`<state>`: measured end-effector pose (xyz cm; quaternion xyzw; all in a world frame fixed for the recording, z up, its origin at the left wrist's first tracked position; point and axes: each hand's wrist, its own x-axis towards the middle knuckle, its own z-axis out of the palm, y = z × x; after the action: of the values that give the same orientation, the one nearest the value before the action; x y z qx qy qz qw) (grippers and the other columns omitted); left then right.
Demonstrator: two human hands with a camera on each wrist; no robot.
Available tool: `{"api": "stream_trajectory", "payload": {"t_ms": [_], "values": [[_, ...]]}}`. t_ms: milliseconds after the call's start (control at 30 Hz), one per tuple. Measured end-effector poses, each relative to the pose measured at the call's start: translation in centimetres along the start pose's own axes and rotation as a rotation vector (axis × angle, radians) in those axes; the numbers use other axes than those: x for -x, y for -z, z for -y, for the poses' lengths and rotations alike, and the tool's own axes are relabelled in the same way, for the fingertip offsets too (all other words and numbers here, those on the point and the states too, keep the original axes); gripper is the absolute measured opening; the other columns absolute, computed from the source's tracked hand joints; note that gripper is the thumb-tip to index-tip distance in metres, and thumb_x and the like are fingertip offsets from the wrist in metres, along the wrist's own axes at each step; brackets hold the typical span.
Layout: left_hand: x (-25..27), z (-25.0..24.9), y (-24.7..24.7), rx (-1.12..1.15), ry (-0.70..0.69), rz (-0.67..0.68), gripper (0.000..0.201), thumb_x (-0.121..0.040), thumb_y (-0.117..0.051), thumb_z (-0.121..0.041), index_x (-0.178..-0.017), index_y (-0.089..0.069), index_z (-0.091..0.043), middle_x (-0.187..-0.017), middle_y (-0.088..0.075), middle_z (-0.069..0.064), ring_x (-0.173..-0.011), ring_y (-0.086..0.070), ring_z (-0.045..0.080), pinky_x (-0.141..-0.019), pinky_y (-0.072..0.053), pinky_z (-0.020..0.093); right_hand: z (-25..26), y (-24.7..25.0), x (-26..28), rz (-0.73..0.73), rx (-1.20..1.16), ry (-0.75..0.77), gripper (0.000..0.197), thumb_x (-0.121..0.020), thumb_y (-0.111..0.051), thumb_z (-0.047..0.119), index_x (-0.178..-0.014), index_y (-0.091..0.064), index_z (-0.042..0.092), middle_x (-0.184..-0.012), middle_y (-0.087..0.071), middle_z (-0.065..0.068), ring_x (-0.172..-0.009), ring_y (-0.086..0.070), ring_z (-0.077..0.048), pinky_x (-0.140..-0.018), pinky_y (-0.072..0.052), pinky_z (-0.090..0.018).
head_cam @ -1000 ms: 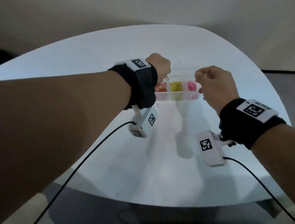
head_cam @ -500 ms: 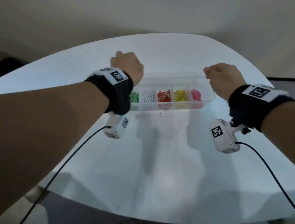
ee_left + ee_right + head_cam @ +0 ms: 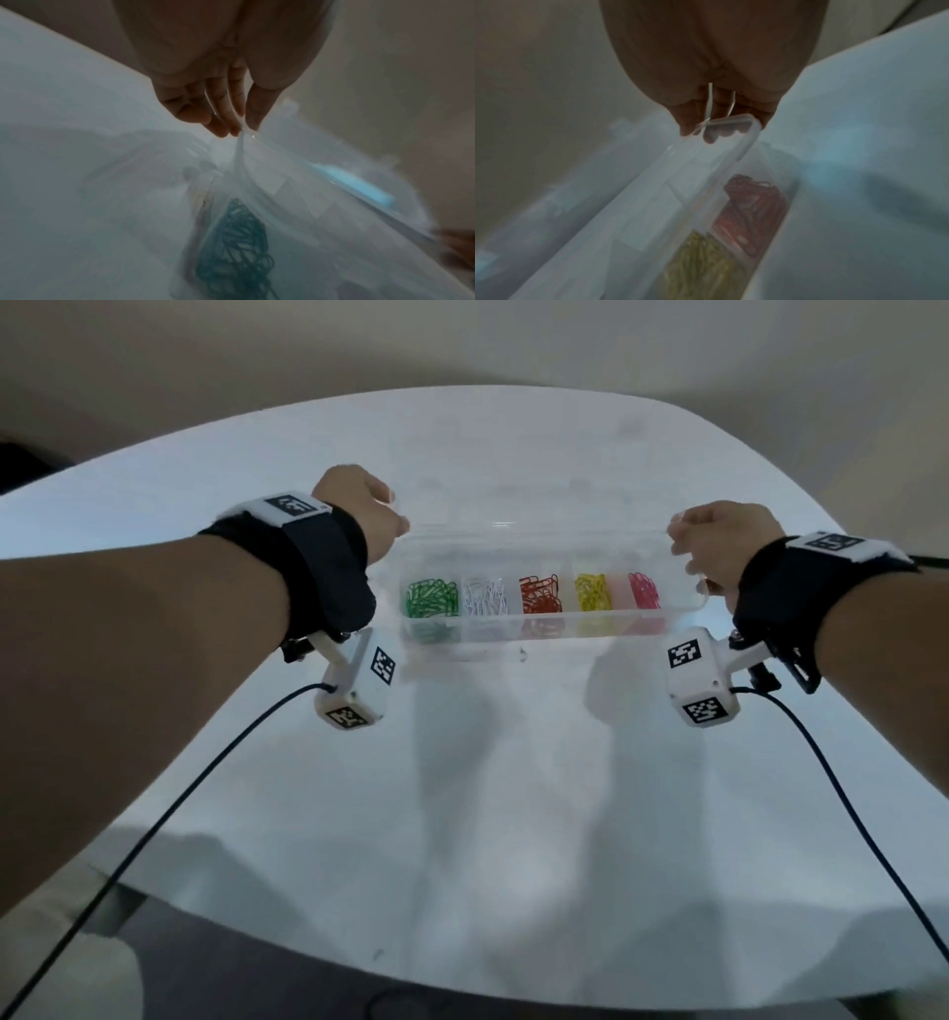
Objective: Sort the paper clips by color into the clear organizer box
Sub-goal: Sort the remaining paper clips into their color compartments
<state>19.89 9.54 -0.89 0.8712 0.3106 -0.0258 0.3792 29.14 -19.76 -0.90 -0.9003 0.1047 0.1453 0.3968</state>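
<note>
The clear organizer box [image 3: 554, 631] sits on the white table, its compartments holding green clips [image 3: 432, 599], white clips [image 3: 485, 600], red clips [image 3: 539, 595], yellow clips [image 3: 591, 593] and pink clips [image 3: 644, 590]. Its clear hinged lid [image 3: 513, 537] stands raised behind the compartments. My left hand [image 3: 393, 518] pinches the lid's left end; in the left wrist view the fingers [image 3: 231, 121] clamp the thin clear edge [image 3: 239, 154] above the green clips [image 3: 236, 243]. My right hand [image 3: 688, 557] grips the lid's right end, fingers [image 3: 709, 138] curled on its corner [image 3: 734, 121].
The white round table [image 3: 513, 814] stretches wide in front of the box, with its near edge low in the head view. A black cable [image 3: 169, 809] trails from the left wrist camera and another cable [image 3: 847, 809] from the right. A tiny speck [image 3: 523, 652] lies by the box front.
Both hands have spread apart from over the middle compartments to the two ends of the box and taken hold of the lid there.
</note>
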Motion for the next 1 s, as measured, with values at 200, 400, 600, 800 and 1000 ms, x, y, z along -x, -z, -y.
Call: {"api": "stream_trajectory", "payload": {"t_ms": [200,400,600,800,1000], "values": [[4.8,-2.4,2.0,-0.225,-0.291,-0.042,0.037,-0.083,-0.043,0.000,-0.108,-0.060,-0.022,-0.115,-0.060,-0.005,-0.106,-0.054,0.022,-0.086,-0.042,0.028,-1.4,0.4,3.3,-0.052,-0.244,0.106,0.028,-0.086,-0.049,-0.008,-0.092,-0.058,0.018,-0.080,-0.059,-0.004,-0.063,-0.052,-0.020,-0.059,-0.049,-0.033],[11.8,-0.2,-0.2,-0.753,-0.399,0.282,0.065,-0.085,-0.044,-0.009,-0.147,-0.031,-0.025,-0.158,-0.021,-0.002,-0.141,-0.027,0.020,-0.116,-0.024,0.035,-6.7,0.4,9.6,-0.070,0.181,0.291,0.074,-0.077,-0.035,-0.019,-0.124,-0.064,0.031,-0.136,-0.055,0.001,-0.122,-0.052,-0.017,-0.098,-0.043,-0.015],[12.4,0.1,-1.2,-0.939,-0.415,0.292,0.058,-0.090,-0.045,-0.015,-0.146,-0.031,-0.020,-0.157,-0.022,0.003,-0.133,-0.038,0.025,-0.101,-0.037,0.034,-6.8,-1.0,13.4,-0.012,0.544,0.712,0.055,-0.084,-0.050,-0.005,-0.135,-0.057,0.017,-0.153,-0.039,-0.002,-0.142,-0.033,-0.023,-0.118,-0.020,-0.034],[11.0,-2.1,-0.7,-0.969,-0.472,0.215,0.019,-0.084,-0.058,-0.009,-0.101,-0.067,-0.012,-0.085,-0.062,0.007,-0.070,-0.055,0.025,-0.060,-0.039,0.025,-1.8,-0.8,13.4,0.051,0.909,0.495,0.045,-0.096,-0.045,0.010,-0.140,-0.045,0.021,-0.131,-0.058,-0.008,-0.115,-0.056,-0.030,-0.094,-0.042,-0.035],[11.2,-2.7,-2.5,-1.096,-0.537,0.194,0.018,-0.085,-0.054,-0.001,-0.102,-0.057,-0.006,-0.098,-0.063,0.011,-0.084,-0.060,0.028,-0.064,-0.038,0.029,-0.2,-0.6,13.3,0.079,1.189,0.540,0.036,-0.083,-0.048,-0.003,-0.108,-0.062,0.017,-0.070,-0.048,-0.001,-0.066,-0.050,-0.025,-0.056,-0.036,-0.029]]}}
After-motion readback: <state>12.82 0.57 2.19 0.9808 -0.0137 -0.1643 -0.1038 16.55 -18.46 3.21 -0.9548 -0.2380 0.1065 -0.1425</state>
